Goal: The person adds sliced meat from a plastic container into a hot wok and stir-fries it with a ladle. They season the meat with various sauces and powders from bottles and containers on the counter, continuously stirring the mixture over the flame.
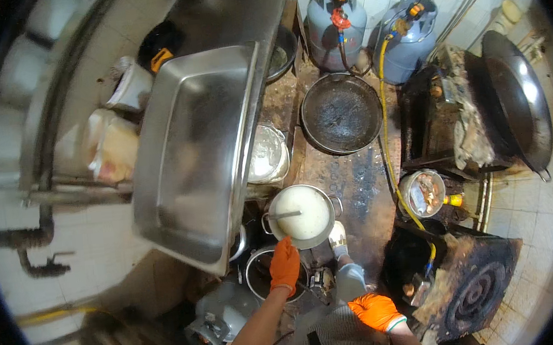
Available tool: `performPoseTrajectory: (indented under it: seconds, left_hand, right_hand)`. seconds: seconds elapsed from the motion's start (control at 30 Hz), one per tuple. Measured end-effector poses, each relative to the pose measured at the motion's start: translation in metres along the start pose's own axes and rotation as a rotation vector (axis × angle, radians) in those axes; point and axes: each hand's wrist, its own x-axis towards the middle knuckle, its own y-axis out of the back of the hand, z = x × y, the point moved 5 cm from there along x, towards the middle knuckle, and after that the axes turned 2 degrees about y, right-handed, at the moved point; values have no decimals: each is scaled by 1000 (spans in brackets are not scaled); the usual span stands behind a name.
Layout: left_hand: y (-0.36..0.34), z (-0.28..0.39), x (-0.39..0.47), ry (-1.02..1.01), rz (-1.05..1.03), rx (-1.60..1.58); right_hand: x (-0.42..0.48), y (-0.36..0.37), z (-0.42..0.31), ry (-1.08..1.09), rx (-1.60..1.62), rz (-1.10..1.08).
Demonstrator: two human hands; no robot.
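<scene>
My left hand (284,266), in an orange glove, reaches to the near rim of a two-handled metal pot (307,242). Whether its fingers grip the rim or only hover over it is unclear. Cloudy whitish liquid (312,213) fills much of this pot, and a flat metal utensil handle (285,215) juts in over its left rim. Beneath my left wrist is another metal pot (252,279), its inside dark. My right hand (375,311), gloved in orange too, is beside my lower leg with its fingers bent. I see nothing held in it, though its palm side is hidden.
A large steel sink basin (200,144) hangs over the left side. Ahead on the floor lies a blackened round pan (342,112) near two gas cylinders (338,34). A yellow hose (388,138) runs along the right, past a wok (521,97), a scrap bucket (406,200) and a burner stove (479,292).
</scene>
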Motion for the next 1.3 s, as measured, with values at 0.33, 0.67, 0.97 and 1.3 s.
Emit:
performPoseTrajectory:
  seconds: [0.33, 0.67, 0.97, 1.3]
  left_hand:
    - [-79, -5, 307, -20, 583, 237]
    - [-90, -207, 553, 195, 93, 959]
    - [-110, -275, 598, 177, 157, 1007]
    - [-72, -111, 567, 714, 171, 163]
  right_hand:
    - [155, 50, 54, -484, 494, 66]
    - [216, 18, 104, -429, 680, 84]
    - [223, -35, 115, -492, 818, 95]
    - [216, -40, 129, -389, 685, 69]
